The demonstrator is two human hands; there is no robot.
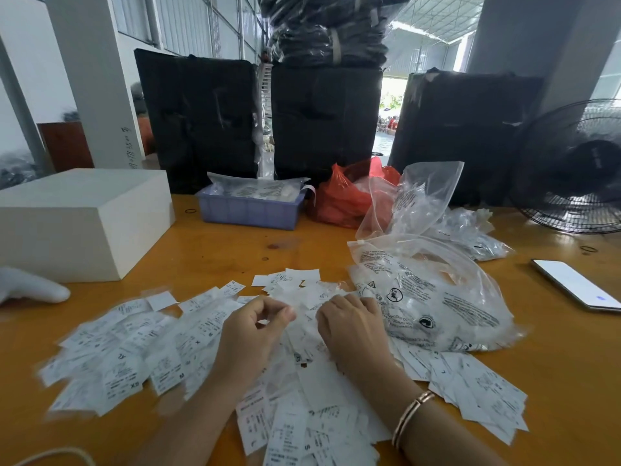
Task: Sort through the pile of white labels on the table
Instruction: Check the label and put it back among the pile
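Observation:
A wide pile of white printed labels [134, 348] covers the near part of the orange table [218, 250], spreading from the left to the right front. My left hand [248, 334] hovers over the middle of the pile with fingers curled and thumb meeting fingertips; whether a label is pinched there is unclear. My right hand [353, 327], with a bracelet on the wrist, lies palm down on the labels, its fingertips pressed into the pile.
A white box [80, 220] stands at the left, a blue bin [250, 210] and a red bag [346, 196] at the back. Clear plastic bags [433, 297] lie right of my hands, a phone [578, 284] further right, a fan [578, 169] behind.

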